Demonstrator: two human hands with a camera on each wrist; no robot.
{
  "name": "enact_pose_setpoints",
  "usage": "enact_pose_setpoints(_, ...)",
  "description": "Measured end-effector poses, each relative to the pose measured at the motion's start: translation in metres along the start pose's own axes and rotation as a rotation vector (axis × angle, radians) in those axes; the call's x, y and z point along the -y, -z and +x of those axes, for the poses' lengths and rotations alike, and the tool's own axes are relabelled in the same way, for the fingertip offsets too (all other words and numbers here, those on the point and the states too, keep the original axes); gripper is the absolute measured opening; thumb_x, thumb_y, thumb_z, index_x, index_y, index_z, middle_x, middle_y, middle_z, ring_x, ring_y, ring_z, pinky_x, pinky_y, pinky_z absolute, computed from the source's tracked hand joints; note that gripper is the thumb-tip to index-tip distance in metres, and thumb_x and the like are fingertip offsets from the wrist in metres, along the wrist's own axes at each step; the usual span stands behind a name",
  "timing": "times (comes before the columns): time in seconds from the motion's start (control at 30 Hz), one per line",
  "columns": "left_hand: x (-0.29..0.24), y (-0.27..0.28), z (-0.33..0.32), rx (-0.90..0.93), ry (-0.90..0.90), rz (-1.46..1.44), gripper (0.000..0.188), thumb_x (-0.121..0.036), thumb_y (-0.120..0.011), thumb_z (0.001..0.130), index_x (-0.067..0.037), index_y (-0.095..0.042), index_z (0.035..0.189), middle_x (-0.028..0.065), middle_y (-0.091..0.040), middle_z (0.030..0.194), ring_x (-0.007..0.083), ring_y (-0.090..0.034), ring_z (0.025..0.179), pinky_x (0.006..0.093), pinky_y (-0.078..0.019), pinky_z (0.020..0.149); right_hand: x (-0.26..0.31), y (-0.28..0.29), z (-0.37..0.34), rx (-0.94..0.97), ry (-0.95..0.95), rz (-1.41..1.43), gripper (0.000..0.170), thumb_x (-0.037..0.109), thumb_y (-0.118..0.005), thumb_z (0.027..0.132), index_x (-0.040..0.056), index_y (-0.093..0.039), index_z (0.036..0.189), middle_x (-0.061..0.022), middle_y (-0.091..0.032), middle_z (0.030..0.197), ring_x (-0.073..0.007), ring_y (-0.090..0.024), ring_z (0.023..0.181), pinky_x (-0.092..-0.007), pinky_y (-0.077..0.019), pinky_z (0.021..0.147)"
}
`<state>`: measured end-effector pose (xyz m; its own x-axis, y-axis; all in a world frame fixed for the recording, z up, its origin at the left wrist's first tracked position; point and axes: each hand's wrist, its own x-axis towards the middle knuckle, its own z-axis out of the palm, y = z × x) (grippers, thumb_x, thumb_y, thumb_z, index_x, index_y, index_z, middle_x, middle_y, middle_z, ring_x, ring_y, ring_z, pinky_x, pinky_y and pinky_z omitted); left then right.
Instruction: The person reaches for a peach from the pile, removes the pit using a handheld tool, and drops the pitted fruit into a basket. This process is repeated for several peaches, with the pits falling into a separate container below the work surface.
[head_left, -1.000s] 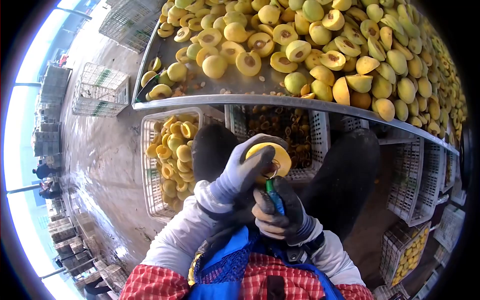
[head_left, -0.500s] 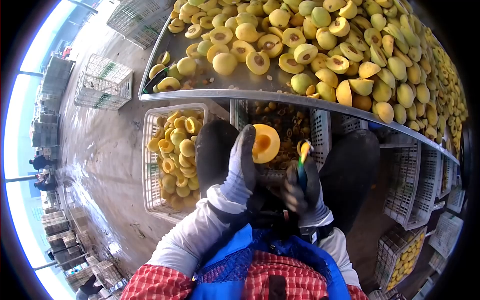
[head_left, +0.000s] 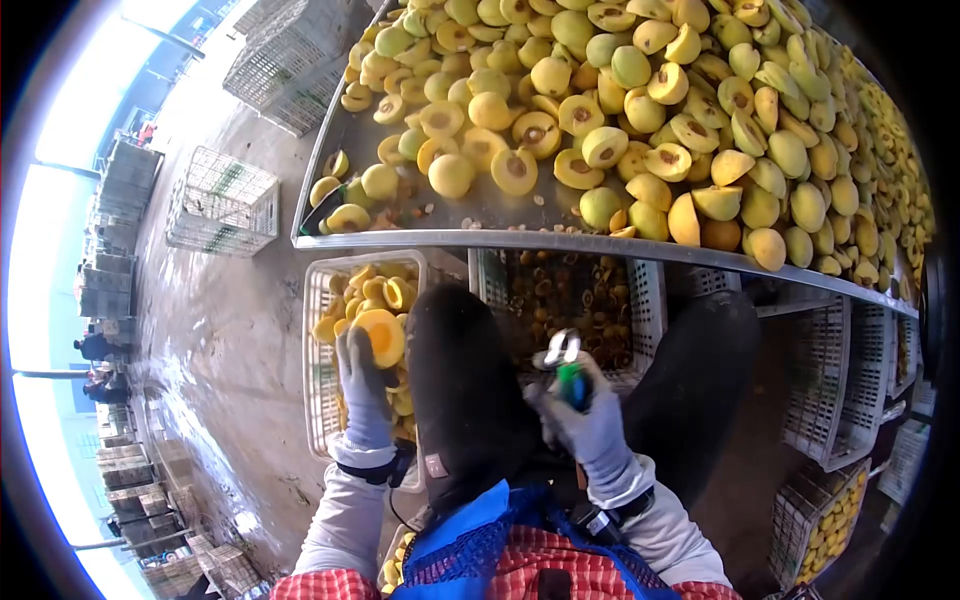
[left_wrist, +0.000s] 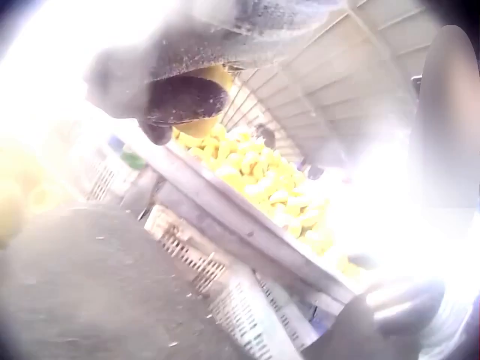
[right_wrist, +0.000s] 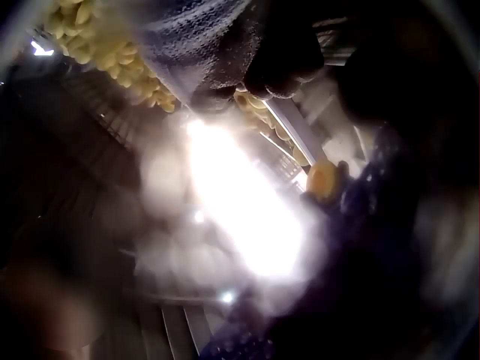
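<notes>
From the head, the left hand [head_left: 366, 405] pinches a halved fruit [head_left: 381, 336] between thumb and fingers, over the left-hand crate [head_left: 312, 375] of halves, cut face up. That hand is the nearer; the fruit lies just past its palm, away from the body. Well apart, the right hand [head_left: 598, 430] wraps a green-handled tool [head_left: 572, 380], its loop pointing away from the body. The left wrist shows fingers against yellow fruit (glare hides the rest). The right wrist leaves that hand's grip impossible to tell.
</notes>
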<state>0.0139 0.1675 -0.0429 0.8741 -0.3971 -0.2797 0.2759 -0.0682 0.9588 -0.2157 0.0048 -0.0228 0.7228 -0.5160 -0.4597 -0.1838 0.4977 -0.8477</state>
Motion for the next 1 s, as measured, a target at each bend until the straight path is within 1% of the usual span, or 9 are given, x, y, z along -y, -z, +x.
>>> enact_pose_setpoints(0.13,0.000,-0.057,-0.036,0.179,-0.117,0.339,0.049,-0.037,-0.052,0.092,-0.003,-0.043,0.126,0.0163,-0.047,0.123,0.0254,-0.057,0.103,0.0358,-0.0519,0.078,0.005,-0.036,0.029,0.000,0.590,-0.470,0.044,0.025,-0.077,0.076,0.0058,-0.057,0.110,-0.0150,-0.066,0.094,-0.0322,-0.066,0.083,-0.0346,-0.0522,0.071)
enact_pose_setpoints(0.33,-0.010,-0.103,-0.065,0.378,-0.096,0.223,0.046,-0.029,-0.049,0.097,0.000,-0.040,0.132,0.0141,-0.053,0.121,0.0210,-0.055,0.109,0.0316,-0.0439,0.095,0.014,-0.027,0.027,-0.060,0.727,-0.724,0.026,0.016,-0.070,0.074,0.0063,-0.059,0.095,-0.0109,-0.063,0.078,-0.0310,-0.063,0.071,-0.0366,-0.0502,0.060)
enact_pose_setpoints(0.43,-0.006,-0.087,-0.067,0.321,-0.299,0.338,0.042,-0.029,-0.044,0.099,0.002,-0.046,0.128,0.0143,-0.055,0.120,0.0219,-0.055,0.109,0.0343,-0.0452,0.094,0.008,-0.033,0.030,-0.085,0.637,-0.325,0.014,0.010,-0.067,0.075,0.0055,-0.061,0.087,-0.0123,-0.062,0.075,-0.0271,-0.064,0.066,-0.0337,-0.0504,0.060)
enact_pose_setpoints(0.5,0.004,-0.056,-0.054,0.091,-0.089,0.045,0.046,-0.035,-0.043,0.099,0.001,-0.049,0.126,0.0139,-0.056,0.120,0.0218,-0.056,0.107,0.0347,-0.0474,0.091,0.004,-0.019,0.032,-0.096,0.413,-0.173,0.007,0.005,-0.062,0.080,0.0044,-0.061,0.087,-0.0079,-0.063,0.074,-0.0164,-0.063,0.063,-0.0289,-0.0504,0.058)
enact_pose_setpoints(0.6,-0.041,0.009,-0.008,-0.045,-0.043,0.447,0.051,-0.042,-0.055,0.092,-0.003,-0.050,0.126,0.0100,-0.063,0.102,0.0221,-0.063,0.084,0.0316,-0.0521,0.077,-0.003,0.010,0.038,-0.111,0.087,0.133,0.007,0.006,-0.060,0.086,0.0038,-0.059,0.092,-0.0038,-0.062,0.069,-0.0076,-0.057,0.052,-0.0210,-0.0452,0.045)
enact_pose_setpoints(0.67,-0.036,0.067,0.042,-0.057,-0.354,1.554,0.056,-0.042,-0.068,0.082,-0.002,-0.055,0.120,0.0166,-0.064,0.100,0.0255,-0.063,0.086,0.0352,-0.0510,0.074,-0.003,0.020,0.041,-0.045,-0.053,0.187,0.009,0.007,-0.062,0.086,0.0036,-0.059,0.094,-0.0045,-0.062,0.072,-0.0077,-0.058,0.053,-0.0215,-0.0459,0.045)
enact_pose_setpoints(0.77,-0.080,0.001,0.088,0.016,-0.651,1.233,0.042,-0.034,-0.072,0.078,-0.011,-0.061,0.111,0.0094,-0.064,0.102,0.0290,-0.063,0.090,0.0383,-0.0503,0.076,-0.018,0.008,0.052,-0.025,0.007,0.265,0.013,0.008,-0.063,0.087,0.0035,-0.058,0.098,-0.0043,-0.062,0.072,-0.0077,-0.057,0.053,-0.0223,-0.0459,0.043)
enact_pose_setpoints(0.9,-0.107,-0.078,0.185,0.123,-0.897,1.662,0.048,-0.031,-0.073,0.075,-0.013,-0.056,0.116,0.0137,-0.060,0.106,0.0334,-0.063,0.094,0.0420,-0.0507,0.077,-0.025,0.010,0.062,-0.021,0.008,0.139,0.017,0.009,-0.065,0.087,0.0036,-0.057,0.101,-0.0032,-0.060,0.070,-0.0075,-0.054,0.051,-0.0225,-0.0446,0.043)
enact_pose_setpoints(1.0,-0.079,-0.088,0.279,0.322,-0.539,2.160,0.069,-0.023,-0.065,0.079,-0.009,-0.034,0.139,0.0199,-0.056,0.122,0.0330,-0.060,0.106,0.0398,-0.0492,0.087,-0.011,0.015,0.065,-0.054,-0.119,0.334,0.019,0.009,-0.065,0.087,0.0031,-0.056,0.102,-0.0028,-0.059,0.068,-0.0074,-0.053,0.050,-0.0224,-0.0435,0.043)
